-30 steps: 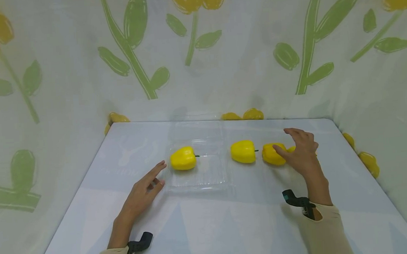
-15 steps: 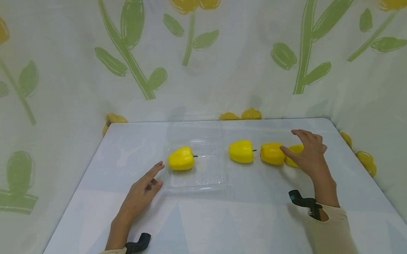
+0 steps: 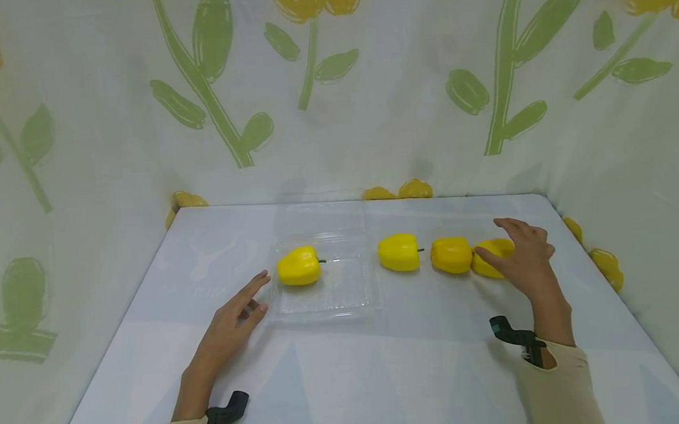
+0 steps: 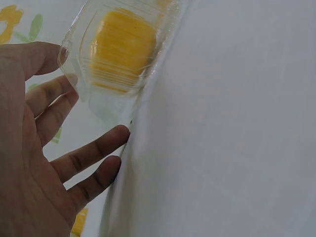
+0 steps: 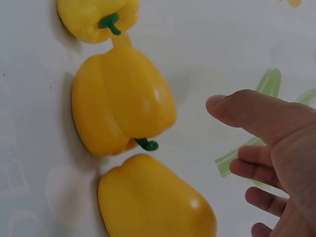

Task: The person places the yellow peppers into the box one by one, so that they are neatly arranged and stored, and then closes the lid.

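Note:
A yellow bell pepper (image 3: 298, 266) with a green stem lies in the left part of a clear plastic clamshell box (image 3: 344, 293), whose lid stands open behind it. My left hand (image 3: 229, 319) is at the box's left side, fingers extended; in the left wrist view its fingertips are right at the clear rim. Three more yellow bell peppers lie in a row to the right: one near the box (image 3: 398, 252), a middle one (image 3: 451, 255) and a rightmost one (image 3: 498, 248). Over the rightmost pepper, my right hand (image 3: 523, 259) spreads thumb and fingers, partly hiding it.
Everything lies on a white table (image 3: 338, 381) with faint blue patterns. A flower-printed curtain (image 3: 398, 124) hangs behind the back edge and along both sides. Each wrist wears a black camera mount (image 3: 513, 337).
My right hand has moved rightward from the middle pepper to over the rightmost one, uncovering more of both. The left hand keeps its place by the box. The head view has shifted slightly.

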{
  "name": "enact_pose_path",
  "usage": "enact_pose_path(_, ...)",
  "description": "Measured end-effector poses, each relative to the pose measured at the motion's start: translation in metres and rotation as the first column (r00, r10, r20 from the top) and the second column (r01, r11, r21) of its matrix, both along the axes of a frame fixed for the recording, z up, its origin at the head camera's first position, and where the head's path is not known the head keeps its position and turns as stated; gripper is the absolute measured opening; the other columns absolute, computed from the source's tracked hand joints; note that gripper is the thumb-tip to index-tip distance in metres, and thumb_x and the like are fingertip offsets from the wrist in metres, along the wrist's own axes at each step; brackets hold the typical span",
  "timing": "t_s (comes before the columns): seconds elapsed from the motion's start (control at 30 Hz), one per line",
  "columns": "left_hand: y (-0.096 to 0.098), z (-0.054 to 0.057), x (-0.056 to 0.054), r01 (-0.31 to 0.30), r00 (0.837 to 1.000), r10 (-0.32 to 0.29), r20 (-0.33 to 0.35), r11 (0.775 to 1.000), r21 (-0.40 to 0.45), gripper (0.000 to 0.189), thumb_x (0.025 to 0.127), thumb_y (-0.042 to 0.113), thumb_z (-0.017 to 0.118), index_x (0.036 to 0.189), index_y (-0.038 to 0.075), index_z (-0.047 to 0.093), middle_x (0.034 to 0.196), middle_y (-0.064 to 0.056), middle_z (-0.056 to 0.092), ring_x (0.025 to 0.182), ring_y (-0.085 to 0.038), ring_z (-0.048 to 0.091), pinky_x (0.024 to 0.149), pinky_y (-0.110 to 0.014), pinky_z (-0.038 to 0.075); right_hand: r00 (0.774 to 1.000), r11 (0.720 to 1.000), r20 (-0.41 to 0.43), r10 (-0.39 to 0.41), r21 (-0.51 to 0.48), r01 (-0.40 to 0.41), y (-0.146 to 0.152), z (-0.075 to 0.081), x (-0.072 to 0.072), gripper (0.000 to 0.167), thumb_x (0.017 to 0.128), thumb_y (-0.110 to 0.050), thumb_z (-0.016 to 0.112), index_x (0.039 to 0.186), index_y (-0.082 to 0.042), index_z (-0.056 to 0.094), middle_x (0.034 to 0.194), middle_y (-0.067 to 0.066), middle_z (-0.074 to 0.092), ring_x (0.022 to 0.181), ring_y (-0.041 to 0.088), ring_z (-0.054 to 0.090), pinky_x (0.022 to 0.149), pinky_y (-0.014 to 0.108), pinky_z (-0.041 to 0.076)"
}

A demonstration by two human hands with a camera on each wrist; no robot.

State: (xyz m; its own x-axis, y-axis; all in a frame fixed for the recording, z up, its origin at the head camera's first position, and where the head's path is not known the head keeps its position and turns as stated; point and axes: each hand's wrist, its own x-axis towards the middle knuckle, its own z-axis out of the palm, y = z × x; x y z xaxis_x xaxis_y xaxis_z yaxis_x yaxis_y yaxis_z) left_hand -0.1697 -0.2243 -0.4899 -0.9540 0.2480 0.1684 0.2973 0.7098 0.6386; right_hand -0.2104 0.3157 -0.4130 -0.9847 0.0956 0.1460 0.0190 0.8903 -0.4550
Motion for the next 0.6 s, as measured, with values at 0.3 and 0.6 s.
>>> enact_pose_path(0.3, -0.004, -0.002, 0.002, -0.008, 1.0, 0.008, 0.0, 1.0, -0.007, 0.057, 0.103, 0.034, 0.057, 0.156, 0.03, 0.036, 0.159, 0.01, 0.035, 0.097, -0.014, 0.056, 0.084, -0.044, 0.048, 0.998, 1.0, 0.063, 0.015, -0.009, -0.014, 0.014, -0.006, 0.003, 0.086, 0.091, -0.053, 0.069, 0.152, -0.003, 0.035, 0.154, 0.031, 0.027, 0.128, 0.058, 0.018, 0.09, 0.071, 0.017)
enact_pose_path(0.6, -0.002, -0.003, 0.001, 0.001, 1.0, -0.001, -0.018, 1.0, 0.01, 0.056, 0.103, 0.033, 0.057, 0.156, 0.03, 0.038, 0.159, 0.013, 0.035, 0.099, -0.011, 0.055, 0.083, -0.041, 0.049, 0.988, 1.0, 0.154, 0.013, -0.003, -0.013, 0.031, -0.017, 0.002, 0.1, 0.085, -0.063, 0.069, 0.155, -0.003, 0.029, 0.155, 0.032, 0.022, 0.129, 0.059, 0.013, 0.09, 0.074, 0.013)
